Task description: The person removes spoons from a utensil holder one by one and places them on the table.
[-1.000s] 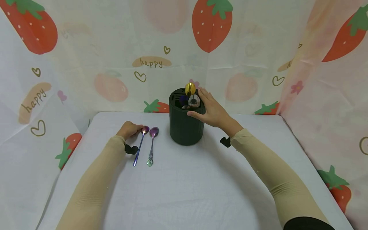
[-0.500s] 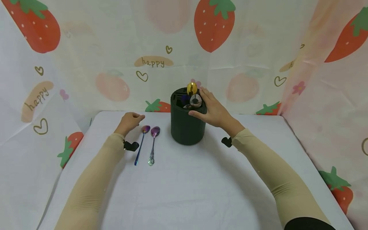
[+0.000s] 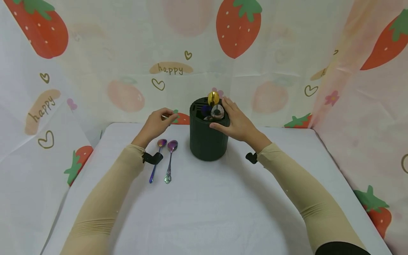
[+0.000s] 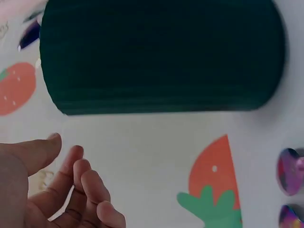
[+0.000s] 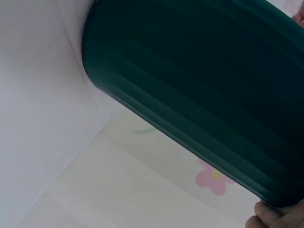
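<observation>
Head view: the right hand, fingers spread, grips the holder on the table, probably steadying it beside two spoons; the left hand hovers near. Left wrist: its fingers curve loosely, holding nothing. Right wrist: fingers bend against the holder.

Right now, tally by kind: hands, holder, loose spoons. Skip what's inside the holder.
Hands: 2 (left hand, right hand)
Dark green holder: 1
Loose spoons: 2 (plain-handled spoon, ornate-handled spoon)
Total: 5
</observation>
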### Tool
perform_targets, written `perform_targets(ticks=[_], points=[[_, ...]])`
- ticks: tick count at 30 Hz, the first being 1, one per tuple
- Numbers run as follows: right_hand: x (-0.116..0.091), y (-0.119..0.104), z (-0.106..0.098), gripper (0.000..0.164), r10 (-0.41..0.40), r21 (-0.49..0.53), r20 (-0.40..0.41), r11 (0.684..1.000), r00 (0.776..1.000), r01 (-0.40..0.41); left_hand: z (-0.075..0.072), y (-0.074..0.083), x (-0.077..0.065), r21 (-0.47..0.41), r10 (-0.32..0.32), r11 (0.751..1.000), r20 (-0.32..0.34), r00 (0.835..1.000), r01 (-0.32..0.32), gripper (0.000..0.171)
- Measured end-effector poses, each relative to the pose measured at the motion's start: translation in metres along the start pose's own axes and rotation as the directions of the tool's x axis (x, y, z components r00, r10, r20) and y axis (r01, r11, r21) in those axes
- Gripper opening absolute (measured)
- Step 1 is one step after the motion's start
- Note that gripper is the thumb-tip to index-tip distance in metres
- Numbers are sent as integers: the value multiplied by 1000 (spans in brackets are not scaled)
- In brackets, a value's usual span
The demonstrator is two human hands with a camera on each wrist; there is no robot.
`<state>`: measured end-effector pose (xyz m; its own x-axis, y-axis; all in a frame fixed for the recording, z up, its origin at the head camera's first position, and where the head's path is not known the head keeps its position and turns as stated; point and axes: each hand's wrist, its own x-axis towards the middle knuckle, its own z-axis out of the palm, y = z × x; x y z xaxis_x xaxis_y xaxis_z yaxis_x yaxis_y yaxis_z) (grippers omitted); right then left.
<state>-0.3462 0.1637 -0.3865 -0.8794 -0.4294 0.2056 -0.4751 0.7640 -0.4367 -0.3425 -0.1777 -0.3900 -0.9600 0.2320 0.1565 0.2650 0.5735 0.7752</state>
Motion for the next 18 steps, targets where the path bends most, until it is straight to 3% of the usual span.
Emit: perform_targets(ticks=[8,18], points=[[0,0,0,122,4,4,-5,1000,1000,-4,15,31,1,-39,180,982,-60,982,-183,32],[-1,-2,-1,122,3,12,-4,1000,1000,-3,29,52,12,-96,292,950,-75,954,-298,27]])
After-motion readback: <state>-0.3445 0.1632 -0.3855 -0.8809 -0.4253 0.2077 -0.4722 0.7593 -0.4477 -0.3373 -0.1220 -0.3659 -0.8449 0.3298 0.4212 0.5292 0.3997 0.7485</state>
